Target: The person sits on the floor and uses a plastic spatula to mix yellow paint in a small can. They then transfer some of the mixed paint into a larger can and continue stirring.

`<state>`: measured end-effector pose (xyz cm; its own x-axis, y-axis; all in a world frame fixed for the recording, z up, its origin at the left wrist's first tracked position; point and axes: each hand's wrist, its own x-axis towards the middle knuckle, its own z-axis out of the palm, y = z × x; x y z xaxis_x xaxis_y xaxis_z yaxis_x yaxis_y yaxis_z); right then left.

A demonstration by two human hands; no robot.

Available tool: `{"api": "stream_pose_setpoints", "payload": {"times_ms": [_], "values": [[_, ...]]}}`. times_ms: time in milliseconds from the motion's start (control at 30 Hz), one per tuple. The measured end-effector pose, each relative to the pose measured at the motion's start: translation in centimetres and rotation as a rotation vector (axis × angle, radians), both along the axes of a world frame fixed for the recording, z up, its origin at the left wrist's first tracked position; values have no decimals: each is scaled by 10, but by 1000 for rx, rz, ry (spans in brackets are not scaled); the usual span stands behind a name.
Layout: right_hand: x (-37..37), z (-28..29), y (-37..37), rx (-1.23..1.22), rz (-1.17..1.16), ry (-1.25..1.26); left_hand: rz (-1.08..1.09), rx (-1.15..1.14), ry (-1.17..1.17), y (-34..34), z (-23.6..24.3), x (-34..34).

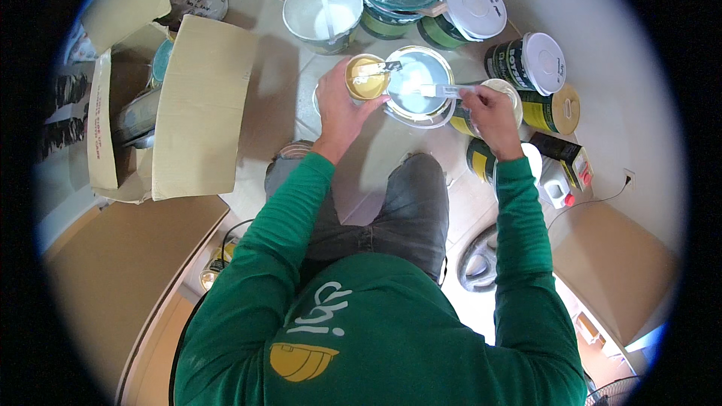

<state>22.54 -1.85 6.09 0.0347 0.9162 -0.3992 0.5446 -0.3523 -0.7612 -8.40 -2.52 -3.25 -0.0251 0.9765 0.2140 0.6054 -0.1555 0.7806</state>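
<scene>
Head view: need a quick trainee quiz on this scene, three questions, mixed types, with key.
1. True or false: the left hand is empty.
2. What does the pale tool in the right hand reach over?
3. Where is the open cardboard box? (a) the person's left (b) the person's right (c) between the knees

Key:
1. False; it holds a small round can.
2. The open bucket with pale contents.
3. a
</scene>
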Motion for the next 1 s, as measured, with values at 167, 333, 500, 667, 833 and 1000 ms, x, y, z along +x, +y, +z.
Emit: {"api": "stream_pose_setpoints", "payload": {"times_ms": [167, 333, 500, 667, 833, 1000], "values": [[-3, 81, -33, -37, -188, 201, -59, 4, 123, 2, 8, 28], [-29, 75, -49, 300, -69, 99, -101, 18, 79, -9, 14, 47], [-56, 68, -61, 426, 198, -166, -110, 13, 30, -19, 29, 49], [-61, 65, -66, 487, 207, -191, -95, 24, 12, -23, 29, 42], [-62, 63, -70, 578, 218, -205, -98, 43, -26, -22, 32, 40], [-64, 64, -72, 518, 194, -188, -87, 58, -34, -22, 30, 37]]}}
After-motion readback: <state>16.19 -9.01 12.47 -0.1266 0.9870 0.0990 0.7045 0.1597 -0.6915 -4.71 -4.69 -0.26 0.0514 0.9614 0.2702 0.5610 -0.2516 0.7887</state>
